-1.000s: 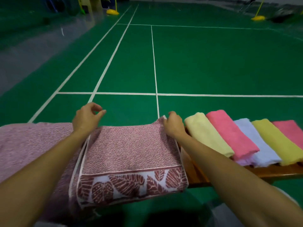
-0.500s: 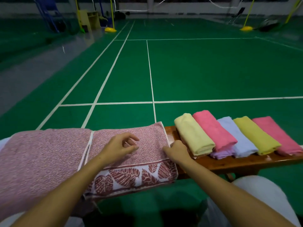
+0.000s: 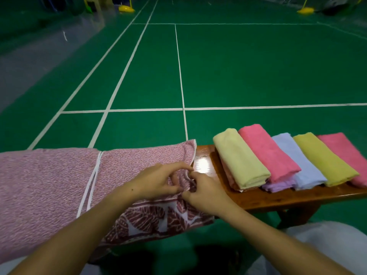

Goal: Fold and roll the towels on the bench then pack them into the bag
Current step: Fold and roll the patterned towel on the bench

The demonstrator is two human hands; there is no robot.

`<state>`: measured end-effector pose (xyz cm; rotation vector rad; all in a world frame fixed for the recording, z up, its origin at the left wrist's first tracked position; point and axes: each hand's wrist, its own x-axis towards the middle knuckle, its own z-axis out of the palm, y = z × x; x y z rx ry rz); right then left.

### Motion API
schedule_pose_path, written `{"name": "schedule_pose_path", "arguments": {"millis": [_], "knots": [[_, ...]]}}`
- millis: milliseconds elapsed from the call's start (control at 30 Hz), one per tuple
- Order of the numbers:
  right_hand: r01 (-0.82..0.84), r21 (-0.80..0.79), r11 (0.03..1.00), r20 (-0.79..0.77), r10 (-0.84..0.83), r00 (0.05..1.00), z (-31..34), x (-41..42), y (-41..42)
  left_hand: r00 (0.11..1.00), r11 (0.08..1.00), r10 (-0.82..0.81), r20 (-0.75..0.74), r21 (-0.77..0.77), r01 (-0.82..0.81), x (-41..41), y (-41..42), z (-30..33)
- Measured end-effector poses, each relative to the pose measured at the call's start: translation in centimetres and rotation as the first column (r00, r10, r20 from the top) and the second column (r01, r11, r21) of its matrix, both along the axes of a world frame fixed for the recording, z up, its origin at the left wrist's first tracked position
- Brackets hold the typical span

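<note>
The left hand [image 3: 158, 181] and right hand [image 3: 202, 192] meet at the right edge of the large pink speckled towel with a dark red leaf border [image 3: 59, 179], fingers curled and pinching bunched cloth there. That towel lies spread over the left part of the glossy brown wooden bench [image 3: 278, 197], its border hanging off the near edge. Right of the towel on the bench sit five folded towels in a row: pale yellow [image 3: 238, 159], pink [image 3: 268, 151], light blue [image 3: 297, 161], mustard yellow [image 3: 323, 159], pink [image 3: 345, 151]. Beyond the bench stretches green court floor [image 3: 258, 66].
</note>
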<state>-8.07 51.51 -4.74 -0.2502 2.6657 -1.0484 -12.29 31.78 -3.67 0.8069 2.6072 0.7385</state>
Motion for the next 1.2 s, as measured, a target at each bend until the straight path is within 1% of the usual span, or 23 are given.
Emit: {"name": "schedule_pose_path", "arguments": {"millis": [100,200,267,333,400,467,500,567,667,767,867,967,1033,1100,1133,1200], "knots": [[-0.098,-0.022,0.995,-0.009,0.098,0.995,0.4,0.0,-0.3,0.998,0.999,-0.042,0.054,-0.031,0.044,-0.9,-0.5,-0.3],[-0.207,-0.046,0.977,-0.077,0.203,0.976,0.5,0.2,-0.5,0.993,0.995,-0.056,0.105,-0.078,0.064,-1.4,-1.5,-0.5],[-0.224,-0.101,0.969,-0.082,0.216,0.973,0.3,0.4,-0.5,0.994,0.995,-0.037,0.104,-0.090,0.047,-1.7,-2.1,-0.4],[-0.180,-0.149,0.972,-0.038,0.176,0.984,0.1,0.6,-0.1,0.996,0.998,0.011,0.083,-0.066,-0.006,-1.8,-2.7,-0.1],[-0.156,-0.165,0.974,0.040,0.164,0.986,-0.5,0.8,0.6,0.996,0.998,0.064,0.067,-0.026,-0.062,-1.8,-3.2,0.2],[-0.163,-0.187,0.969,0.101,0.184,0.978,-1.1,0.7,1.4,0.984,0.991,0.107,0.139,0.064,-0.117,-1.8,-3.9,0.6],[-0.163,-0.201,0.966,0.108,0.187,0.976,-1.2,0.6,1.8,0.977,0.984,0.120,0.176,0.110,-0.140,-1.6,-4.2,0.9],[-0.156,-0.233,0.960,0.110,0.186,0.976,-1.5,0.2,2.5,0.969,0.968,0.141,0.203,0.176,-0.178,-1.3,-4.7,1.3],[-0.183,-0.265,0.947,0.111,0.219,0.969,-1.5,-0.4,3.2,0.967,0.948,0.167,0.192,0.239,-0.211,-1.0,-5.0,1.8],[-0.238,-0.240,0.941,0.077,0.263,0.962,-0.6,-1.5,3.7,0.964,0.912,0.176,0.199,0.336,-0.236,-0.5,-4.8,2.8],[-0.220,-0.172,0.960,-0.053,0.214,0.975,0.5,-3.5,4.0,0.950,0.846,0.172,0.261,0.454,-0.279,0.1,-4.8,3.8],[-0.146,-0.209,0.967,-0.178,0.109,0.978,0.3,-5.5,3.5,0.947,0.817,0.170,0.273,0.498,-0.290,0.6,-4.8,4.2],[-0.098,-0.201,0.975,-0.244,0.047,0.969,-0.2,-6.3,2.7,0.941,0.794,0.180,0.287,0.522,-0.311,0.8,-4.8,4.3],[-0.028,-0.182,0.983,-0.248,-0.018,0.969,-0.7,-6.7,1.7,0.937,0.775,0.192,0.292,0.540,-0.327,0.9,-5.0,4.3],[-0.010,-0.204,0.979,-0.225,-0.037,0.974,-0.9,-6.9,1.3,0.937,0.769,0.196,0.288,0.548,-0.329,0.9,-5.1,4.4],[-0.006,-0.303,0.953,-0.180,-0.051,0.982,-1.0,-7.0,0.4,0.941,0.757,0.192,0.278,0.568,-0.322,1.0,-5.4,4.7]]}}
